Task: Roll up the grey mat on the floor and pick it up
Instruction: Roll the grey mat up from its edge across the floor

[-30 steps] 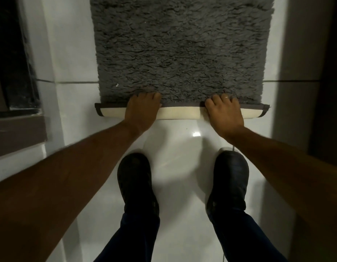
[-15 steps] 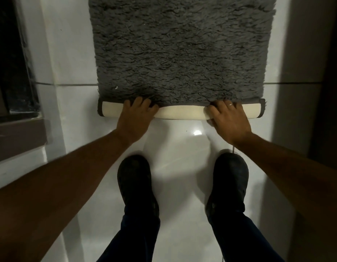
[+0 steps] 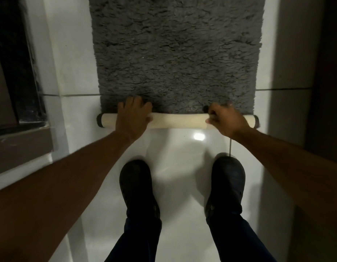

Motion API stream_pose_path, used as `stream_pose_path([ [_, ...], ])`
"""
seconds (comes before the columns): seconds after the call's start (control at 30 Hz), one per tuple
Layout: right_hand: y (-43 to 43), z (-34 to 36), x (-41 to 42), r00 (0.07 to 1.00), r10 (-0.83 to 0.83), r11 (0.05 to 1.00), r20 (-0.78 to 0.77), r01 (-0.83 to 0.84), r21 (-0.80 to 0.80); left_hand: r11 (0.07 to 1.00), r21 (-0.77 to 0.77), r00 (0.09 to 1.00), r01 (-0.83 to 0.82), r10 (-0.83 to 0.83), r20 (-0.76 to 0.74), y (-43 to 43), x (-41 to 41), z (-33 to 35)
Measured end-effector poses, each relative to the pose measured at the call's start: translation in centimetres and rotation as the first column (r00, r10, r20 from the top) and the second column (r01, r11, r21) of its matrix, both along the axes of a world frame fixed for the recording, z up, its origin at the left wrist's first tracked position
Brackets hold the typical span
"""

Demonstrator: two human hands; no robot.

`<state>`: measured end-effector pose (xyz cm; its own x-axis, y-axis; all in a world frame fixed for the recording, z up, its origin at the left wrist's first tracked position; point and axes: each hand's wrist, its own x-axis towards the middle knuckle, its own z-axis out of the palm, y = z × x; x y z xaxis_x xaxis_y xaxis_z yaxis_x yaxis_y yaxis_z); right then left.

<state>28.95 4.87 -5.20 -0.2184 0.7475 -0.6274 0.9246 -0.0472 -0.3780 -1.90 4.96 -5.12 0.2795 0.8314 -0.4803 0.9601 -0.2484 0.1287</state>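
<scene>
A shaggy grey mat (image 3: 175,53) lies flat on the white tiled floor ahead of me. Its near edge is rolled into a thin tube (image 3: 179,120) that shows the cream backing. My left hand (image 3: 132,118) rests over the left part of the roll, fingers spread onto the grey pile. My right hand (image 3: 227,119) grips the right part of the roll, fingers curled around it. Both ends of the roll stick out past my hands.
My two dark shoes (image 3: 135,186) (image 3: 227,184) stand on the glossy white floor (image 3: 179,148) just behind the roll. A dark doorframe and grey step (image 3: 22,140) are at the left. A dim wall (image 3: 296,72) runs along the right.
The roll has grown thicker and moved forward over the mat. Both hands have shifted forward with it, and the right hand's fingers have curled tighter around the roll.
</scene>
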Motion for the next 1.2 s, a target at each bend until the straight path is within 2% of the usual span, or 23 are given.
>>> stream_pose_path([
  [0.07, -0.3, -0.2, 0.1, 0.988, 0.051, 0.977, 0.149, -0.080, 0.196, 0.987, 0.159, 1.000, -0.012, 0.011, 0.011, -0.8, 0.1, -0.2],
  [0.13, -0.4, -0.5, -0.1, 0.971, 0.082, 0.962, 0.224, -0.136, 0.236, 0.979, 0.173, 0.992, -0.107, 0.093, 0.090, -1.7, 0.3, -0.7],
  [0.2, -0.4, -0.5, -0.4, 0.972, 0.067, 0.960, 0.227, -0.125, 0.250, 0.982, 0.148, 0.991, -0.117, 0.107, 0.078, -2.9, 0.4, -0.9],
  [0.33, -0.1, -0.4, -0.5, 0.981, 0.021, 0.946, 0.192, -0.082, 0.313, 0.999, 0.007, 0.998, 0.046, -0.045, -0.042, -4.5, -0.2, -1.4],
  [0.47, -1.0, -0.2, -0.3, 0.976, 0.102, 0.902, 0.191, -0.172, 0.396, 0.998, 0.013, 0.998, -0.056, 0.056, -0.028, -3.1, 1.0, -1.7],
  [0.53, -2.2, -0.3, 0.1, 0.964, 0.128, 0.895, 0.231, -0.213, 0.392, 0.992, 0.034, 0.992, -0.119, 0.116, 0.058, -2.5, 1.3, -1.7],
  [0.63, -3.6, -1.2, 0.4, 0.941, 0.173, 0.925, 0.291, -0.257, 0.281, 0.980, 0.047, 0.958, -0.195, 0.180, 0.224, -2.1, 0.6, -1.8],
  [0.73, -2.6, -2.3, 0.0, 0.931, 0.196, 0.951, 0.308, -0.257, 0.172, 0.974, 0.087, 0.942, -0.209, 0.177, 0.286, -1.5, 0.2, -1.8],
  [0.8, -1.2, -2.8, -0.4, 0.932, 0.184, 0.960, 0.311, -0.238, 0.144, 0.971, 0.169, 0.960, -0.171, 0.126, 0.250, -0.8, 0.3, -1.7],
  [0.9, 0.3, -3.1, -0.4, 0.943, 0.160, 0.967, 0.292, -0.209, 0.146, 0.954, 0.300, 0.993, -0.007, -0.029, 0.117, -0.9, 0.4, -1.6],
  [0.97, 0.9, -3.0, -0.3, 0.950, 0.154, 0.970, 0.271, -0.198, 0.143, 0.964, 0.256, 0.994, 0.072, -0.092, 0.063, -2.2, 0.4, -1.7],
  [1.07, 1.8, -2.6, -0.5, 0.959, 0.134, 0.973, 0.251, -0.176, 0.151, 0.989, 0.134, 0.998, 0.054, -0.056, 0.008, -2.7, 0.4, -2.1],
  [1.2, 4.0, -1.7, -0.2, 0.971, 0.099, 0.935, 0.215, -0.165, 0.315, 0.991, 0.105, 0.995, 0.080, -0.074, -0.066, 2.9, 0.6, -2.8],
])
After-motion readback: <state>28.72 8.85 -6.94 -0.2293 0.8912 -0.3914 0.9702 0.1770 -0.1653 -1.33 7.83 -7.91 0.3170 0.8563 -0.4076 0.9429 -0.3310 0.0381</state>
